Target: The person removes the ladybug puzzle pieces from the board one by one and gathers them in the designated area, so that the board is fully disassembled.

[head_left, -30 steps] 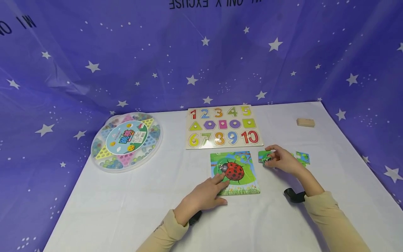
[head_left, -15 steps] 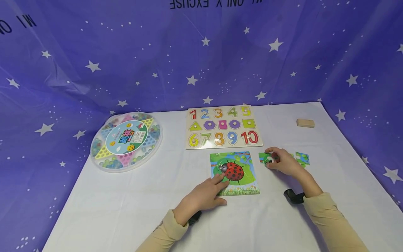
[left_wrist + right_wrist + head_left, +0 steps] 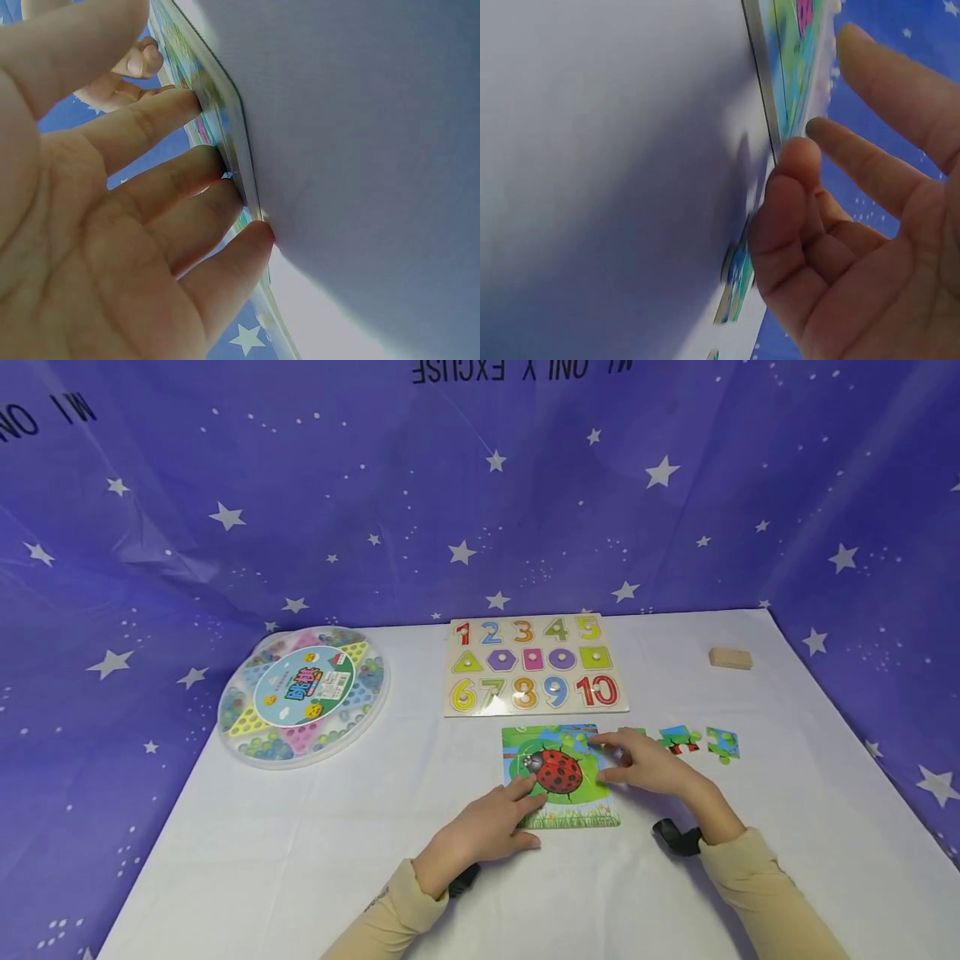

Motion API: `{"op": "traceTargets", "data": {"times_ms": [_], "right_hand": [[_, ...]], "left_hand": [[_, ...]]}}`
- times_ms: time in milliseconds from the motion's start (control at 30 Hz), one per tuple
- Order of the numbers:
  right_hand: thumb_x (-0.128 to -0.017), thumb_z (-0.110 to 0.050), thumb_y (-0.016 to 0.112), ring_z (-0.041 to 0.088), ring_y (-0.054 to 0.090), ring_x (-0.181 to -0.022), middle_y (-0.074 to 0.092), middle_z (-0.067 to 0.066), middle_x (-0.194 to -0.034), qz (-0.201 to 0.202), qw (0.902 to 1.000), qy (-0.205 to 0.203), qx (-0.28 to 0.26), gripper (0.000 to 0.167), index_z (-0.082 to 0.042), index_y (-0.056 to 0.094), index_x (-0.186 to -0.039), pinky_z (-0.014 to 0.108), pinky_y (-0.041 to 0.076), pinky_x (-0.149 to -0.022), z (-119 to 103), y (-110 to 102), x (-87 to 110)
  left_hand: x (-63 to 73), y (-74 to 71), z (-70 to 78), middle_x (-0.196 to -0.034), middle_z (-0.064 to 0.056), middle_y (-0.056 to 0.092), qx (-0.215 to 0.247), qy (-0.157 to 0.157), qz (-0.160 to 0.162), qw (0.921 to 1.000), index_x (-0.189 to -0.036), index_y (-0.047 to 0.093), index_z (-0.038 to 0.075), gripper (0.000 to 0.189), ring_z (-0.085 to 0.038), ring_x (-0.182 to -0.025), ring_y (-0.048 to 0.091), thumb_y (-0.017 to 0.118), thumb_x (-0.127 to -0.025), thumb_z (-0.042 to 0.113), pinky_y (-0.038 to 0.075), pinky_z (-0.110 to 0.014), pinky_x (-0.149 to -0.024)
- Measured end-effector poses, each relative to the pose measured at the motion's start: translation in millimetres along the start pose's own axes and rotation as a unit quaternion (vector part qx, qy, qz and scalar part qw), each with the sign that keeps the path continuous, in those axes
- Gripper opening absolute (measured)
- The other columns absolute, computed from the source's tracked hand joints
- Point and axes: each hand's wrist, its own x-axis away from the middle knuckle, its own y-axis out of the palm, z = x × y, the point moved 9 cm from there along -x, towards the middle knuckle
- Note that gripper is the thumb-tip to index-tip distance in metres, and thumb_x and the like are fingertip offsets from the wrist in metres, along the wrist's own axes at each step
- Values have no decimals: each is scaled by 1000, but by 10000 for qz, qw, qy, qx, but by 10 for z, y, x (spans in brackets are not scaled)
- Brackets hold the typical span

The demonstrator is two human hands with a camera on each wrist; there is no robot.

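The ladybug jigsaw puzzle (image 3: 558, 768) lies flat on the white table. My left hand (image 3: 487, 822) rests on its lower left part; in the left wrist view, extended fingers (image 3: 176, 176) touch the puzzle's edge. My right hand (image 3: 652, 764) is at the puzzle's right side, thumb and index finger spread apart near its upper right corner. In the right wrist view, nothing shows between them, and the other fingers (image 3: 791, 225) are bent. Just right of that hand lie loose puzzle pieces: a green and red one (image 3: 678, 739) and a blue and green one (image 3: 722, 743). Another is partly hidden behind the hand.
Behind the puzzle lies a wooden number board (image 3: 536, 664) with knobbed numbers and shapes. A round Chinese checkers box (image 3: 303, 697) with marbles sits at the left. A small wooden block (image 3: 730, 658) stands at the back right. A purple star-patterned curtain (image 3: 420, 485) hangs behind the table.
My right hand has moved left from the loose pieces to the puzzle's right edge, uncovering the green and red piece. The left hand has stayed in place. The head view has shifted slightly.
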Motion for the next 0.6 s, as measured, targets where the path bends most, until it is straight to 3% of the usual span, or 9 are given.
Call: {"op": "traceTargets", "data": {"times_ms": [133,600], "right_hand": [[-75,-20,74,17,43,-72,47,13,-101,-60,9999,22,110,57,1,54,-123,29,38,-60,-38,73,22],[-69,-13,78,16,42,-68,44,11,-96,145,9998,121,92,53,-6,56,-117,29,37,-59,-15,127,54]], "left_hand": [[1,-4,8,-146,-9,25,-31,5,-8,10000,-137,42,14,60,-24,-132,25,59,-85,40,28,-36,-101],[0,-21,14,-145,-9,27,-10,-42,-68,10000,-137,42,14,59,-23,-132,24,59,-86,38,26,-34,-103]]}}
